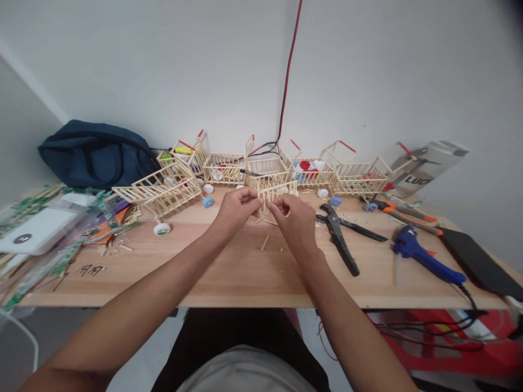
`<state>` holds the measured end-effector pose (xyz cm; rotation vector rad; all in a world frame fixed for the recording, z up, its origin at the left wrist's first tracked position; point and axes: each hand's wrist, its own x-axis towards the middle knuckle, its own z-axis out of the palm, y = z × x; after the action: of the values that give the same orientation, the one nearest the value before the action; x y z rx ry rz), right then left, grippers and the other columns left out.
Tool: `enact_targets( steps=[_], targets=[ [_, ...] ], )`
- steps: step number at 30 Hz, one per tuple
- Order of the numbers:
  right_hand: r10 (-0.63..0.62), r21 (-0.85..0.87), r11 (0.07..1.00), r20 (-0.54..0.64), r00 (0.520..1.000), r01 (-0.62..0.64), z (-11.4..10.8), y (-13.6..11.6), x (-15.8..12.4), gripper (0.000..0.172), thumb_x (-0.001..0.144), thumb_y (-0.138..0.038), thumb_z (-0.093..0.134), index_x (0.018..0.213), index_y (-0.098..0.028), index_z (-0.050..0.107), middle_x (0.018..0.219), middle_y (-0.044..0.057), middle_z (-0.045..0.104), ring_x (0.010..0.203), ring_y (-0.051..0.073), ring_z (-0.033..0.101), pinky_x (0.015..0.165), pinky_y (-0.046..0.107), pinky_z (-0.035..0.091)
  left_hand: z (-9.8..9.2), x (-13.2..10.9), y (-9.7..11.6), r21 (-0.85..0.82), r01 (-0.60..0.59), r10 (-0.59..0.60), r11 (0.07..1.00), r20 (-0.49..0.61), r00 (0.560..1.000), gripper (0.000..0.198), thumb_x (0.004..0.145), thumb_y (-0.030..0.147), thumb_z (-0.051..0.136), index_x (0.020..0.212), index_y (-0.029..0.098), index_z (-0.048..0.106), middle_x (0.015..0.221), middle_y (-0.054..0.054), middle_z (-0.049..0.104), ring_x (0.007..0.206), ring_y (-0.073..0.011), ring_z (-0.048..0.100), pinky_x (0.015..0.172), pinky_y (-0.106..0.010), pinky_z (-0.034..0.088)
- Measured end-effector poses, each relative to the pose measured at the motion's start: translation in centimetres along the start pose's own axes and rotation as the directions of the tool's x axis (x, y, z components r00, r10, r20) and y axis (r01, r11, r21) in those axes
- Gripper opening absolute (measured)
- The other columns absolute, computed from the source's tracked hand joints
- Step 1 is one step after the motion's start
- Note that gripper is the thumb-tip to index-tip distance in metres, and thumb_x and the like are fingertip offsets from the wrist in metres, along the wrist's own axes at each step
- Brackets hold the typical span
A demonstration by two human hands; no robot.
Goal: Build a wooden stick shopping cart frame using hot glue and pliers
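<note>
My left hand [241,209] and my right hand [292,218] are close together over the middle of the table, both with fingertips pinched. Between and just behind the fingers is a small frame of thin wooden sticks [280,189], with upright slats under a long strip. Both hands appear to grip its near side; the fingers partly cover the exact contact. A loose short stick [265,243] lies on the table below the hands. Right behind the frame stands a miniature stick cart [267,169] with a dark pen-like object across it.
More stick carts with red handles and bottle-cap wheels line the wall, including a tilted one [163,190]. To the right lie black cutters [339,237], a blue glue gun [425,253], orange-handled pliers [408,215] and a black slab [478,261]. A blue bag [98,152] and a white device [44,223] sit left.
</note>
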<state>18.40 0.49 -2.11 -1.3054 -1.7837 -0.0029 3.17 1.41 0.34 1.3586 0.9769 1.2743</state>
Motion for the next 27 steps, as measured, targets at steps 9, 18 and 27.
enact_targets(
  steps=[9,18,27],
  targets=[
    [-0.025,0.0,1.0,0.01,1.0,0.025,0.04,-0.01,0.08,0.03,0.091,-0.037,0.057,0.069,-0.019,0.063,0.067,0.0,0.065,0.065,0.014,0.054,0.07,0.029,0.032,0.0,0.18,-0.38,-0.041,0.022,-0.022,0.999,-0.008,1.0,0.011,0.07,0.02,0.068,0.069,0.013,0.059,0.058,0.002,0.057,0.052,-0.0075,0.055,0.056,-0.021,0.048],
    [-0.015,0.075,0.997,0.025,1.0,0.013,-0.02,0.03,0.16,0.027,0.09,-0.034,0.057,0.068,-0.019,0.06,0.064,-0.001,0.059,0.063,0.013,0.05,0.064,0.027,0.034,-0.01,0.32,-0.33,-0.046,0.026,-0.026,0.999,0.002,1.0,0.01,0.069,0.019,0.068,0.07,0.013,0.06,0.062,0.002,0.059,0.053,-0.0072,0.055,0.056,-0.021,0.047],
    [-0.009,-0.01,1.0,0.011,1.0,0.009,-0.06,-0.04,0.16,0.028,0.09,-0.035,0.057,0.068,-0.02,0.057,0.066,-0.001,0.06,0.063,0.013,0.05,0.065,0.028,0.033,-0.04,-0.08,-0.02,-0.034,0.034,-0.034,0.999,0.006,0.999,0.013,0.069,0.023,0.07,0.072,0.013,0.061,0.063,0.002,0.06,0.055,-0.0075,0.055,0.058,-0.021,0.047]
  ],
)
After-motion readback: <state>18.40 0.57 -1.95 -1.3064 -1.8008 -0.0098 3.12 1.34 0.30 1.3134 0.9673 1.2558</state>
